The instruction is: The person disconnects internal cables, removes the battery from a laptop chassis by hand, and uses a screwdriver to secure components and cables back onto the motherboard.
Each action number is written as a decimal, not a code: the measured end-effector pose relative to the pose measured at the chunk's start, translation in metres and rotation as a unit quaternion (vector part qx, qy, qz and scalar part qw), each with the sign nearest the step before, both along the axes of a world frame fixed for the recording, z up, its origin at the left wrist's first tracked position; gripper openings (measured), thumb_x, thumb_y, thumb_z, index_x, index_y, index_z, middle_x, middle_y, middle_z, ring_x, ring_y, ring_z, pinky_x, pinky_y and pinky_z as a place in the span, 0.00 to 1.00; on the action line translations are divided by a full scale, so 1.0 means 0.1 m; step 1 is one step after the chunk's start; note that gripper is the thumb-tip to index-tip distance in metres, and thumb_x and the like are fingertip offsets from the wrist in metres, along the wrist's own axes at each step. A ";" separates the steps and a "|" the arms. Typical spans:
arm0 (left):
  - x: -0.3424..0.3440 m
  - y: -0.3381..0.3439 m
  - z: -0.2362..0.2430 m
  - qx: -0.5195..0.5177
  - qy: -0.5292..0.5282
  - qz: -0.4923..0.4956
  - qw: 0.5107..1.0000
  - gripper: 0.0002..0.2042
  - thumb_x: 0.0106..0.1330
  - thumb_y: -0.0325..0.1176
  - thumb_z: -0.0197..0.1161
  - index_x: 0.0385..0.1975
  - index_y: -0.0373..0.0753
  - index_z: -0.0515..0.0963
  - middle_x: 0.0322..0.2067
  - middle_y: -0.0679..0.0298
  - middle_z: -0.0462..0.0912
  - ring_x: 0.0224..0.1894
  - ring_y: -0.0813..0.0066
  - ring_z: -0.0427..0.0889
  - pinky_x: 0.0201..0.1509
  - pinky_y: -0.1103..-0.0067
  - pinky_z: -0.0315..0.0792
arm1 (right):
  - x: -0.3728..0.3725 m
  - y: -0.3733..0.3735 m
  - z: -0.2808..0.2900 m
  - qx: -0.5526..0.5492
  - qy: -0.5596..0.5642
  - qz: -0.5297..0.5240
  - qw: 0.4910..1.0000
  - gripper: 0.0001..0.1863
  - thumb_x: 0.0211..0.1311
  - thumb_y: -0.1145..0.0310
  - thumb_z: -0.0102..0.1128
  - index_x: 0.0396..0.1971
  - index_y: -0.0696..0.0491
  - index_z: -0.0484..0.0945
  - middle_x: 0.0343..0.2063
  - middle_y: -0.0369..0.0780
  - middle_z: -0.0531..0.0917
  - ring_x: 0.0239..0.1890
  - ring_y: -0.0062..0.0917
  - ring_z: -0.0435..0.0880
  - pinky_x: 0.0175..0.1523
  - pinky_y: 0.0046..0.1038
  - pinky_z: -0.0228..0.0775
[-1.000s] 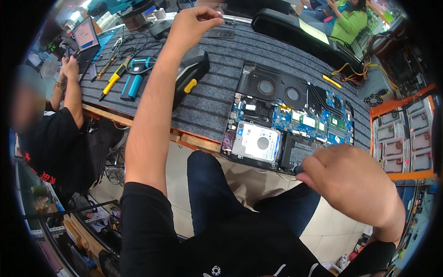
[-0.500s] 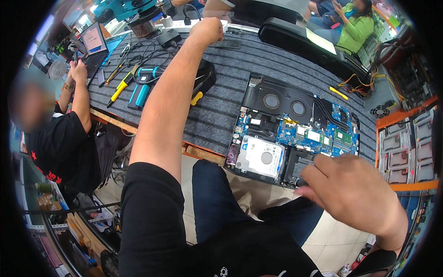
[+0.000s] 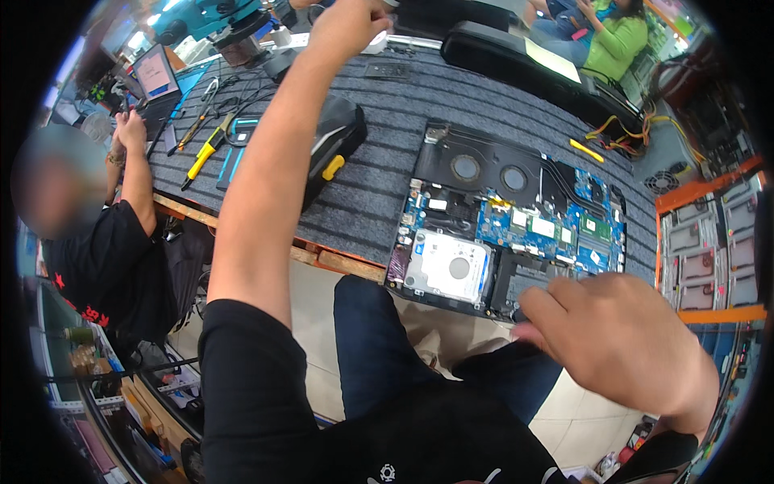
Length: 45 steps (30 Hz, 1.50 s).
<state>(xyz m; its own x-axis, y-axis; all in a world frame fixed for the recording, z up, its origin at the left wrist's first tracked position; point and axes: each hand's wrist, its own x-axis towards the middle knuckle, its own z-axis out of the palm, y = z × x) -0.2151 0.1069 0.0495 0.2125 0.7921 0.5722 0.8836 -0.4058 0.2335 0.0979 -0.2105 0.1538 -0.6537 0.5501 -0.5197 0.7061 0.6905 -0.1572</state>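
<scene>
**Opened laptop on the bench, both my hands out**

Far left: another person in a black shirt (image 3: 97,266) sits at the bench end, hands raised near a small open laptop (image 3: 155,74) with a lit screen. Not my hands.

Left part of the grey ribbed mat (image 3: 379,185): a yellow-handled screwdriver (image 3: 201,155) lies among loose black cables, with a blue-edged flat tool (image 3: 234,157) just beside it. A black case with a yellow latch (image 3: 334,145) lies next to my forearm, partly hidden by it.

My left hand (image 3: 348,22) is stretched to the far edge of the mat, at the top of the view. The fingers are curled around something small and white (image 3: 376,42); I cannot tell what it is, nor how firm the grip is, since the frame edge cuts the hand.

Centre to right: the opened laptop (image 3: 516,218) lies bottom-up with its cover off, near edge at the bench edge over my lap. Two round fans sit at its far side, blue circuit board across the middle, a silver hard drive (image 3: 448,269) in the near left corner.

My right hand (image 3: 621,339) hovers over the near right corner of the laptop, back of the hand toward the camera, blurred. The fingers are loosely bent, fingertips pointing at the dark bay beside the drive; touching or not, I cannot tell. Nothing visible in the grasp.

Far right: orange shelving (image 3: 709,242) holding grey trays. A small yellow tool (image 3: 586,150) lies on the mat beyond the laptop.
</scene>
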 end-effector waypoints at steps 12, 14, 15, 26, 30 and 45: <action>0.85 -2.25 -0.21 -0.125 -0.116 -0.336 0.926 0.11 0.62 0.30 0.73 0.43 0.38 0.87 0.39 0.64 0.86 0.38 0.74 0.83 0.43 0.78 0.74 | 0.18 -0.09 -0.25 0.221 0.038 0.055 0.973 0.10 0.63 0.71 0.60 0.41 0.54 0.73 0.35 0.41 0.75 0.34 0.38 0.82 0.34 0.38 0.73; 0.94 -2.44 -0.39 -0.161 -0.138 -0.377 0.902 0.12 0.57 0.24 0.74 0.42 0.37 0.86 0.41 0.63 0.85 0.39 0.72 0.83 0.43 0.76 0.75 | 0.22 -0.08 -0.30 0.215 0.092 0.082 0.969 0.12 0.61 0.71 0.62 0.43 0.53 0.73 0.35 0.40 0.75 0.35 0.38 0.82 0.35 0.39 0.73; 0.96 -2.51 -0.46 -0.168 -0.124 -0.399 0.893 0.15 0.54 0.24 0.75 0.42 0.36 0.85 0.42 0.61 0.84 0.42 0.65 0.83 0.45 0.72 0.76 | 0.23 -0.10 -0.30 0.213 0.108 0.090 0.967 0.12 0.60 0.71 0.63 0.43 0.52 0.73 0.35 0.40 0.75 0.35 0.38 0.82 0.36 0.39 0.73; 1.11 -2.95 -0.67 -0.165 -0.067 -0.416 0.892 0.13 0.59 0.34 0.73 0.42 0.40 0.83 0.42 0.65 0.80 0.50 0.63 0.79 0.54 0.68 0.68 | 0.12 -0.07 -0.27 0.157 0.119 0.020 0.980 0.13 0.58 0.68 0.68 0.41 0.52 0.77 0.34 0.42 0.77 0.36 0.42 0.83 0.37 0.39 0.73; 1.17 -2.88 -0.71 -0.168 -0.076 -0.422 0.888 0.10 0.59 0.35 0.73 0.36 0.39 0.84 0.39 0.64 0.81 0.46 0.61 0.81 0.51 0.67 0.71 | 0.26 0.00 -0.22 0.145 0.202 0.014 0.969 0.13 0.57 0.70 0.69 0.41 0.55 0.78 0.33 0.43 0.78 0.35 0.44 0.82 0.37 0.40 0.72; 0.45 -2.45 -0.37 -0.159 -0.222 -0.221 0.936 0.08 0.67 0.22 0.67 0.44 0.32 0.85 0.39 0.63 0.84 0.44 0.79 0.81 0.51 0.83 0.72 | 1.62 -0.51 -0.20 0.184 0.120 -0.199 0.955 0.09 0.61 0.71 0.68 0.35 0.61 0.83 0.31 0.50 0.85 0.36 0.45 0.85 0.42 0.37 0.76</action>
